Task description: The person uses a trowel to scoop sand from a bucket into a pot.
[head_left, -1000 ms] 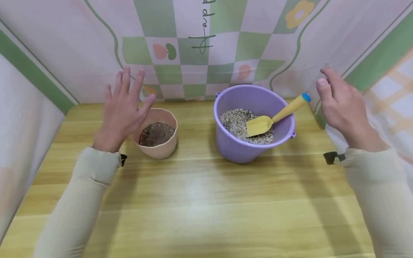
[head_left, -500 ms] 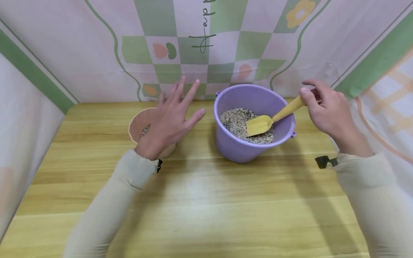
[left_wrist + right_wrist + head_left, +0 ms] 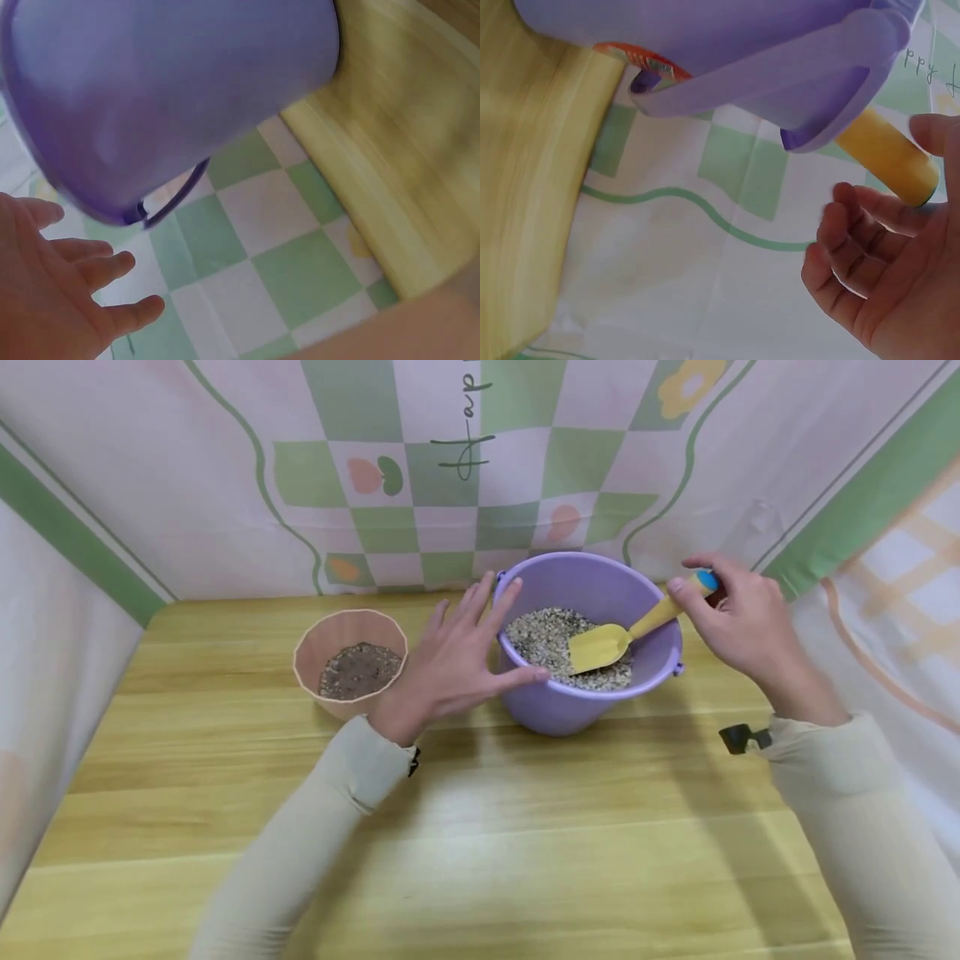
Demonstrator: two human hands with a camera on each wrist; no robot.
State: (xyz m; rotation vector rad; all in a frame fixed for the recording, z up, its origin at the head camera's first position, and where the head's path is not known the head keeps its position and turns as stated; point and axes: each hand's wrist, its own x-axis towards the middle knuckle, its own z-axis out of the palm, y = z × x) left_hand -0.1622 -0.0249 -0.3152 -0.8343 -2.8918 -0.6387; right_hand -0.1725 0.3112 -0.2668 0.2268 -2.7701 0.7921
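We note a light wooden tabletop (image 3: 480, 827) with lengthwise grain filling the lower two-thirds of the head view, its far edge meeting a patterned backdrop. Two vessels stand directly on it, well apart. A small pink pot (image 3: 351, 662) with dark soil sits left of centre. A purple bucket (image 3: 592, 643) of pale gravel sits right of centre, near the far edge. In both wrist views we see the bucket's base resting on the wood.
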